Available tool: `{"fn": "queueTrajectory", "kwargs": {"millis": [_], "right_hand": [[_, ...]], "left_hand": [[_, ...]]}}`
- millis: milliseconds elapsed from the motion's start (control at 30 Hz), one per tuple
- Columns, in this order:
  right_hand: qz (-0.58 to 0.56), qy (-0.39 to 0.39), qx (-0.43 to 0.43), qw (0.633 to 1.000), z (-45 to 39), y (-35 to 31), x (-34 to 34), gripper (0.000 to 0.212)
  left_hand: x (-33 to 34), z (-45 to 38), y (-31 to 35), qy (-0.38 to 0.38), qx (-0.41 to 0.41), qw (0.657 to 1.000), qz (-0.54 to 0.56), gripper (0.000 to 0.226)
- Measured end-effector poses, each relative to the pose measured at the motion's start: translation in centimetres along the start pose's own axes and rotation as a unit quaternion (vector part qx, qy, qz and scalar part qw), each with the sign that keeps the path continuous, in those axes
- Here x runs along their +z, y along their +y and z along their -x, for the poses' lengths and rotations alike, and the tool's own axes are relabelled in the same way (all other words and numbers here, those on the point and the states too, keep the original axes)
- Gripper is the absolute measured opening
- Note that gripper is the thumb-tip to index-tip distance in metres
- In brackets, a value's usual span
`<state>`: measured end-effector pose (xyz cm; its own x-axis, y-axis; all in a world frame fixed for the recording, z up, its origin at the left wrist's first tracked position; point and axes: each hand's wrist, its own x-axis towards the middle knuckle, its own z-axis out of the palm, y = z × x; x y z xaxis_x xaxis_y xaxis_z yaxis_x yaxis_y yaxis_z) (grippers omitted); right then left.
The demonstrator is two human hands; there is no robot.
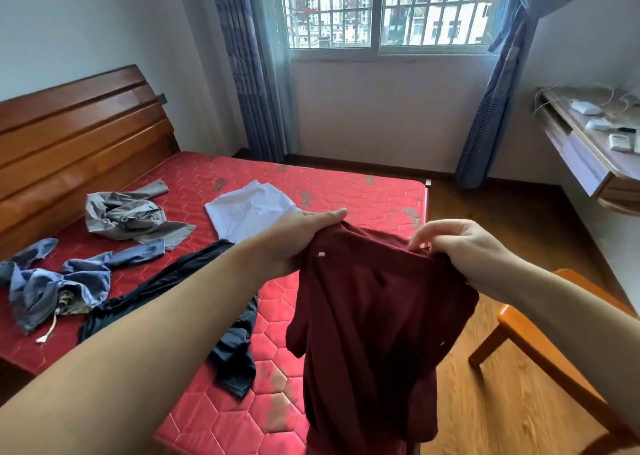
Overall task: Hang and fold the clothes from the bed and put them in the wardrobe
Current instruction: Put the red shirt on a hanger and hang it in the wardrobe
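A dark red garment (374, 316) hangs in the air over the bed's near right corner. My left hand (298, 236) grips its top edge on the left, and my right hand (460, 253) pinches the top edge on the right. On the red mattress (346, 184) lie a white shirt (249, 212), a crumpled grey garment (128, 219), a blue denim garment (52, 281) and a long black garment (180, 281). No wardrobe is in view.
A wooden headboard (76, 132) stands at the left. An orange wooden chair (540, 343) sits on the wood floor at the right. A wall-mounted desk (588, 149) with small devices is at the far right. Window and blue curtains (256, 73) are behind the bed.
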<state>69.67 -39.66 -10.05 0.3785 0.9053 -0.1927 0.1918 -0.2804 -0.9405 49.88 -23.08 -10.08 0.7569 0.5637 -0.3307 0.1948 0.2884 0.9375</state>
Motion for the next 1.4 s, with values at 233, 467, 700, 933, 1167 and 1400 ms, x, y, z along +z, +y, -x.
{"fn": "queueTrajectory", "kwargs": {"millis": [233,467,700,933,1167,1400], "right_hand": [[0.307,-0.077,-0.130,0.940,0.8,-1.0,1.2,0.023],[0.366,0.015,-0.297,0.882,1.3,-4.9,0.0,0.011],[0.252,0.010,-0.337,0.907,1.6,-11.8,1.7,0.020],[0.319,0.048,-0.330,0.887,1.1,-14.2,1.8,0.021],[0.249,0.157,-0.348,0.890,1.8,-16.0,-1.7,0.024],[0.296,0.243,-0.276,0.881,1.6,-15.4,-2.9,0.024]], "left_hand": [[0.0,-0.3,0.5,0.028,-0.006,1.000,-0.002,0.030],[-1.0,0.8,0.6,0.044,0.042,0.984,-0.169,0.017],[-0.4,1.2,-1.5,-0.006,0.081,0.973,-0.214,0.024],[3.0,2.2,-0.5,-0.011,0.304,0.949,-0.080,0.009],[-1.1,1.6,-3.7,0.068,0.236,0.903,-0.352,0.032],[-6.1,3.8,-1.6,0.174,0.148,0.946,-0.229,0.030]]}}
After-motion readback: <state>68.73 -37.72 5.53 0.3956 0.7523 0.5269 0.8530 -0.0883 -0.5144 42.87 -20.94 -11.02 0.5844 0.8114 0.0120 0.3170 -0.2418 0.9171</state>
